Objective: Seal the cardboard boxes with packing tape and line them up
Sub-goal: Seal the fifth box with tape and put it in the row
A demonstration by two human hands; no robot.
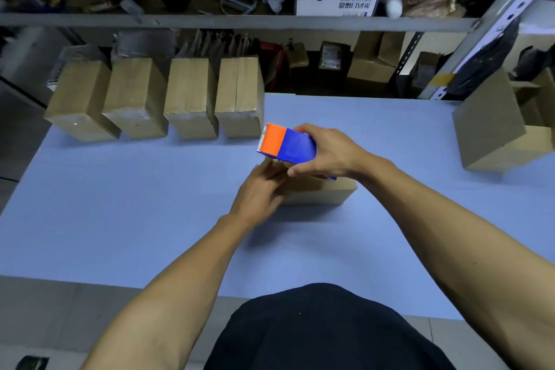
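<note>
Right hand (327, 153) wraps blue-orange tape dispenser (286, 144), orange end leading left. Cardboard box (324, 189) directly beneath grip, long axis left-right. Left hand (261, 189), fingers relaxed, steadies box's left end, nearer of two. Four-box row (156, 99) beyond, upper left.

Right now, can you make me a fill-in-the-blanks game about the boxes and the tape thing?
1. The right hand grips a tape dispenser coloured blue and ____.
2. The number of boxes standing in the row of boxes at the table's far edge is ____.
3. The left hand touches the small box lying on the ____ table.

Missing words: orange; four; blue
</note>
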